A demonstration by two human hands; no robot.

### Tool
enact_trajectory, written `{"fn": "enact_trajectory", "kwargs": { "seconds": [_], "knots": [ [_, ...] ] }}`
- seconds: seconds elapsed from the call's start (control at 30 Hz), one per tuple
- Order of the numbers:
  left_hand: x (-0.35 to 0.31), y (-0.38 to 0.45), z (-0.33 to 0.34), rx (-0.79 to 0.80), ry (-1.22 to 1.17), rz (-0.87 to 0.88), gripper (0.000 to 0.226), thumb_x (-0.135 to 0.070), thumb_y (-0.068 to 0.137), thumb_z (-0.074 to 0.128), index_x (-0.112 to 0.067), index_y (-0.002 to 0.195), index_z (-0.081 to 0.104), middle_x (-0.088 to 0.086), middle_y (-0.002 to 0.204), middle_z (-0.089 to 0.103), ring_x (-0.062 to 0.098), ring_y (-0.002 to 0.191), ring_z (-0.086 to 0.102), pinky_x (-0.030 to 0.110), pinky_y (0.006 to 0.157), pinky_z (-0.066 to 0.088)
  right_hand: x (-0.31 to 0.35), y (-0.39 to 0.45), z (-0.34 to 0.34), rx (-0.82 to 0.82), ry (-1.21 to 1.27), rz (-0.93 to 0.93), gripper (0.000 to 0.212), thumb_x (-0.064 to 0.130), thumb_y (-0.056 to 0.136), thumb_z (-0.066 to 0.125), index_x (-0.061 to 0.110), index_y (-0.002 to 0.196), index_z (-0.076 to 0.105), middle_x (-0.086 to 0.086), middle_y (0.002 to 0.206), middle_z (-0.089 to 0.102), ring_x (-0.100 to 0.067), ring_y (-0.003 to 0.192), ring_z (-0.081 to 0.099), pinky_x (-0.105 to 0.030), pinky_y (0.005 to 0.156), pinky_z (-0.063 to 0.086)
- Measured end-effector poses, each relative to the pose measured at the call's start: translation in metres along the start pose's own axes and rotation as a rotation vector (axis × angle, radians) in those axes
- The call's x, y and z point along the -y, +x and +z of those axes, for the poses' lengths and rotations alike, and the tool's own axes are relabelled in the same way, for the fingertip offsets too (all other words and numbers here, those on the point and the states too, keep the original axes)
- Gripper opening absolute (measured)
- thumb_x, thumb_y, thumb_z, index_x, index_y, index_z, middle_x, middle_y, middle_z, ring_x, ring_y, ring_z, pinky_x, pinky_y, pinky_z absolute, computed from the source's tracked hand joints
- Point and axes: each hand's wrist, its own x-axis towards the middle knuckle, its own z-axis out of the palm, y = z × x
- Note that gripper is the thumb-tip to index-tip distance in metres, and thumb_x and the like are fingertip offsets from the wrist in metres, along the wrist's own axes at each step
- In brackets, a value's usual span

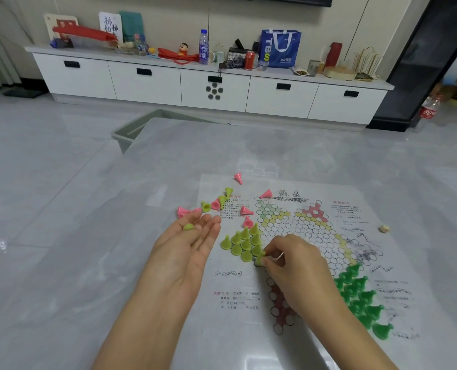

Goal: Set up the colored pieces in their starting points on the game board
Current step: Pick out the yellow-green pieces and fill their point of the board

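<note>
the right hand (pixel 291 260) is pinching a yellow-green pawn (pixel 260 259) onto the paper game board (pixel 288 263), beside the yellow-green cluster (pixel 244 243) near its left edge. the left hand (pixel 187 244) is lying palm up, fingers relaxed, cradling another pawn (pixel 188 227) — loose pink pawns (pixel 244 210) are lying toward the far-left corner, dark green pawns (pixel 360 297) filling the near-right point.

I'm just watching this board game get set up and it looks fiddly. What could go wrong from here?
The right hand pinches a yellow-green piece right beside the packed yellow-green cluster; a nudge could topple neighbours. The left hand lies open, palm up, with a spare yellow-green piece on its fingers, which could roll off. The right forearm passes close to the dark green pieces and might brush them.
</note>
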Motion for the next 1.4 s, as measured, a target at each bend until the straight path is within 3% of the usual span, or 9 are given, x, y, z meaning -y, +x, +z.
{"fn": "enact_trajectory", "kwargs": {
  "seconds": [0.23,0.5,0.67,0.8,0.93,1.03,1.1,1.27,1.4],
  "knots": [
    [-0.001,-0.001,-0.002,-0.004,0.054,0.018,0.015,-0.008,0.094,0.044,-0.009,0.086,0.057,0.008,0.083,0.066,0.009,0.05,0.065,0.017,0.048,0.052,0.001,0.002,0.006,0.002,-0.029,-0.003,0.008,0.027,0.085,0.06,0.022,0.089,0.063,0.008,0.089,0.053,-0.013,0.081,0.053,-0.025,0.066,0.04],
    [0.0,0.001,-0.002,-0.018,0.084,-0.012,0.016,-0.023,0.092,0.05,-0.014,0.081,0.057,0.003,0.079,0.07,0.008,0.048,0.06,0.015,0.044,0.048,0.0,0.003,0.008,0.01,-0.041,-0.009,0.007,0.025,0.085,0.059,0.021,0.089,0.063,0.006,0.089,0.055,-0.014,0.083,0.053,-0.026,0.069,0.044],
    [-0.001,0.002,-0.003,-0.054,0.029,-0.022,0.029,-0.032,0.094,0.043,-0.013,0.079,0.058,-0.002,0.058,0.067,0.011,0.058,0.052,0.012,0.041,0.044,-0.001,0.003,0.008,0.03,-0.044,-0.024,0.009,0.023,0.084,0.06,0.019,0.091,0.064,0.006,0.089,0.054,-0.013,0.083,0.052,-0.024,0.071,0.044],
    [-0.004,0.004,-0.004,-0.096,-0.051,0.008,0.043,-0.035,0.099,0.027,-0.013,0.071,0.052,-0.002,0.045,0.059,0.01,0.045,0.05,0.012,0.041,0.041,-0.006,0.003,0.0,0.063,-0.067,-0.026,0.014,0.023,0.084,0.059,0.02,0.098,0.063,0.008,0.085,0.051,-0.008,0.074,0.048,-0.01,0.059,0.032],
    [-0.01,0.003,-0.004,-0.123,-0.15,0.068,0.046,-0.029,0.1,0.026,-0.01,0.065,0.049,0.001,0.042,0.056,0.012,0.046,0.049,0.013,0.04,0.042,0.007,0.013,-0.02,0.051,-0.017,-0.065,0.015,0.024,0.086,0.057,0.025,0.099,0.064,0.013,0.078,0.055,0.0,0.069,0.05,-0.008,0.058,0.036],
    [-0.015,0.002,-0.007,-0.096,-0.236,-0.016,0.04,-0.023,0.098,0.027,-0.008,0.07,0.052,0.004,0.045,0.058,0.016,0.059,0.047,0.021,0.05,0.043,0.033,0.036,-0.026,0.065,0.029,-0.162,0.016,0.021,0.087,0.055,0.026,0.099,0.065,0.014,0.082,0.058,0.0,0.072,0.056,-0.011,0.063,0.041],
    [-0.017,0.002,-0.009,-0.081,-0.278,-0.083,0.035,-0.021,0.096,0.029,-0.007,0.076,0.053,0.008,0.048,0.062,0.019,0.065,0.051,0.024,0.059,0.041,0.044,0.06,-0.02,0.086,0.009,-0.192,0.019,0.019,0.088,0.054,0.024,0.104,0.064,0.007,0.097,0.061,-0.009,0.081,0.061,-0.022,0.073,0.047],
    [-0.025,0.003,-0.018,-0.055,-0.28,-0.116,0.032,-0.017,0.094,0.031,-0.006,0.074,0.054,0.009,0.052,0.063,0.019,0.061,0.051,0.025,0.058,0.039,0.042,0.136,0.011,0.279,-0.296,-0.207,0.043,0.013,0.083,0.056,0.023,0.125,0.049,-0.008,0.128,0.042,-0.025,0.107,0.052,-0.033,0.09,0.045],
    [-0.032,0.006,-0.022,-0.057,-0.27,-0.126,0.028,-0.011,0.089,0.033,-0.005,0.071,0.054,0.009,0.052,0.059,0.019,0.058,0.046,0.024,0.057,0.037,0.038,0.16,0.033,0.459,-0.38,-0.298,0.042,0.02,0.08,0.061,0.023,0.12,0.051,-0.009,0.123,0.043,-0.029,0.112,0.048,-0.035,0.095,0.042]
  ]
}}
